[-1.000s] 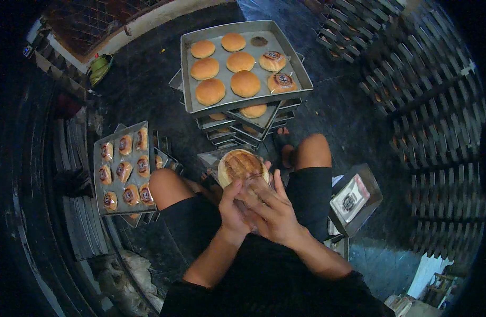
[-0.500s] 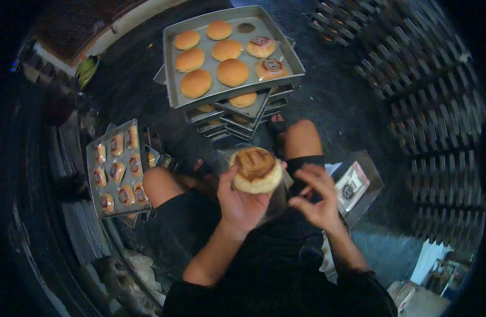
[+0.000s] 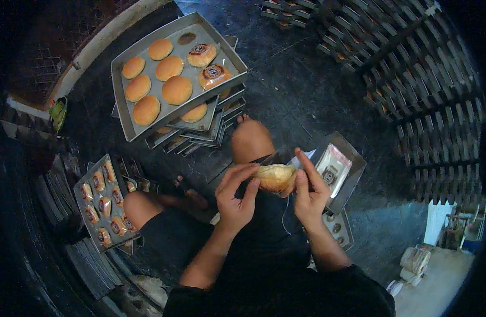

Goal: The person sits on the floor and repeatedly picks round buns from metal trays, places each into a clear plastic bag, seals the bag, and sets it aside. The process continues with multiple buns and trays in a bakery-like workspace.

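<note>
A round golden bun point(image 3: 275, 177) is held over my lap, tilted on its side, with clear plastic around it. My left hand point(image 3: 237, 194) pinches its left edge between thumb and fingers. At the right edge, my right hand point(image 3: 312, 193) grips with curved fingers, the index pointing up. Beyond my knees, a metal tray point(image 3: 127, 117) carries several bare buns and two wrapped ones with dark printed labels. Beside my right hand, a stack of printed clear plastic bags point(image 3: 334, 171) lies in a metal tray point(image 3: 354, 174).
The far tray sits on a crooked stack of trays point(image 3: 216, 132) holding more buns. To my left, another tray point(image 3: 89, 171) holds several wrapped buns. Tall stacks of dark trays point(image 3: 412, 79) line the right side. White bundles point(image 3: 414, 261) lie at the lower right.
The bun has tipped from its browned flat side onto its edge. My right hand has come in from the right to the bun. The view has swung right.
</note>
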Demonstrator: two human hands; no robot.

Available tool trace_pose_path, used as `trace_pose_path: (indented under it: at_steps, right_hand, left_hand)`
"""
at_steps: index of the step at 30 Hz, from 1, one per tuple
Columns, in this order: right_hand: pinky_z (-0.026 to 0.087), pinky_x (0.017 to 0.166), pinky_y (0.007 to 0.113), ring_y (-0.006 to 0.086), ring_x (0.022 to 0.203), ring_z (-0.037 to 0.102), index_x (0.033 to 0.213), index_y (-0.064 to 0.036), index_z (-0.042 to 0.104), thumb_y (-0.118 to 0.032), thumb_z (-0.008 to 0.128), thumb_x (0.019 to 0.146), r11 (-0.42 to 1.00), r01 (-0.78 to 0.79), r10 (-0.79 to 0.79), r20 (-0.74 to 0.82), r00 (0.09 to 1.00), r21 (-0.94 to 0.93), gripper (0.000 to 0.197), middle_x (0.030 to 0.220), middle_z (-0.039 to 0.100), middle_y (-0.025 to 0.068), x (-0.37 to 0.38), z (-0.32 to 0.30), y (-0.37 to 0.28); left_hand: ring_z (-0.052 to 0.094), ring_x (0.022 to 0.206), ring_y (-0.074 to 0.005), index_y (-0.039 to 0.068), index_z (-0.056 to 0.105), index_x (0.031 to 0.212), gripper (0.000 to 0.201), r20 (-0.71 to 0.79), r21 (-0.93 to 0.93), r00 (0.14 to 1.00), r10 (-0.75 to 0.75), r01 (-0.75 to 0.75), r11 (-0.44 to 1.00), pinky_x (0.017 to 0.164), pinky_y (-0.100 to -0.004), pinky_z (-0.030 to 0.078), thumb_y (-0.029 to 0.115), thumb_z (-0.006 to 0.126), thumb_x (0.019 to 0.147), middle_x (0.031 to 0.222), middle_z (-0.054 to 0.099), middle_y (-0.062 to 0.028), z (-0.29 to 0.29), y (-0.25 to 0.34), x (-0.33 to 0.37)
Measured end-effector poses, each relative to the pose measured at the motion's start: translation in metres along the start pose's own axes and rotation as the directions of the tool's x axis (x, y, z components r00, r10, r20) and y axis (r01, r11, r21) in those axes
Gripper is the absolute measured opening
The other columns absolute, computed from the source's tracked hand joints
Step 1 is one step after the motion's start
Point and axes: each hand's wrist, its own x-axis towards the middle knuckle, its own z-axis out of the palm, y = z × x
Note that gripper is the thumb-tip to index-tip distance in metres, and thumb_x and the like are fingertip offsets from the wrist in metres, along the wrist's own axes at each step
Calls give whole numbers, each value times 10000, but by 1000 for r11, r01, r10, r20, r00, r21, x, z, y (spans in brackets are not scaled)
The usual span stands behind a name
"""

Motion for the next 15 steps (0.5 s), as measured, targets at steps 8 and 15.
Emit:
trace_pose_path:
  at_steps: [8,15]
  right_hand:
    - [523,658,270,91,713,648,1002,32,779,-58,757,970,997,73,-73,0,997,-32,98,916,763,52,-5,-13,2]
    - [400,452,226,58,491,526,905,11,752,-93,794,957,922,-337,341,15,940,190,124,737,709,35,-15,-21,-13]
  left_hand:
    - [678,972,-225,15,687,978,87,-134,-99,991,-20,7,995,912,-333,528,5,756,925,1032,722,-109,10,-1,-12]
    - [645,894,-97,7,706,1016,120,-27,-364,892,-451,411,836,862,-268,518,120,745,1009,964,725,-15,-27,4,-21]
